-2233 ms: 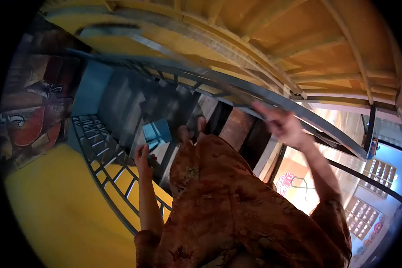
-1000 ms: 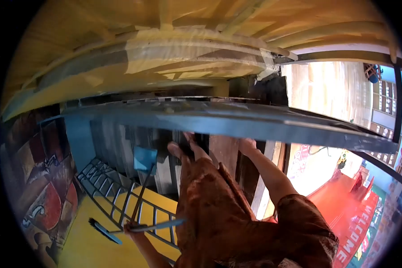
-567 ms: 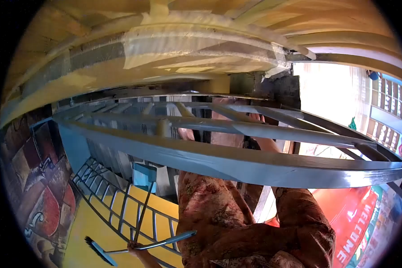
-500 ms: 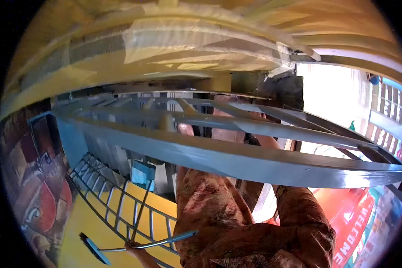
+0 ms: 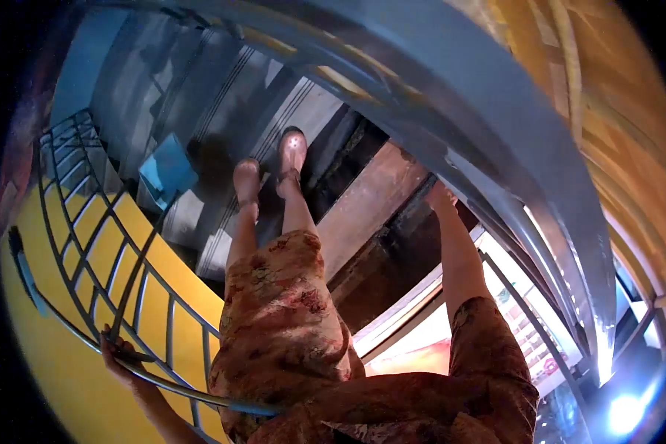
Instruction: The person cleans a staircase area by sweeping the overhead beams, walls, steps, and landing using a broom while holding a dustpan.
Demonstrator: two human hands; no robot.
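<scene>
At the lower left, my left hand [image 5: 126,351] is closed around two long handles. One belongs to a broom [image 5: 192,390], whose bristle head points to the far left while the light-blue handle end lies by my clothing. The other handle rises to a blue dustpan [image 5: 168,170], hanging over the steps. My right arm stretches up to the grey metal railing [image 5: 510,111], and my right hand [image 5: 440,195] meets its lower edge with the fingers curled on it, partly hidden.
Both my feet, in shoes [image 5: 292,152], stand on grey patterned steps [image 5: 222,96]. Brown boards [image 5: 374,203] with dark gaps lie beside them. On the left, a dark metal ladder-like railing [image 5: 115,222] curves before a yellow surface [image 5: 59,370]. Bright light shines at the lower right.
My view has tilted and turned, so the railing swings to the upper right and steps and feet show fully. My left hand keeps its hold on the broom and dustpan, now further left and higher.
</scene>
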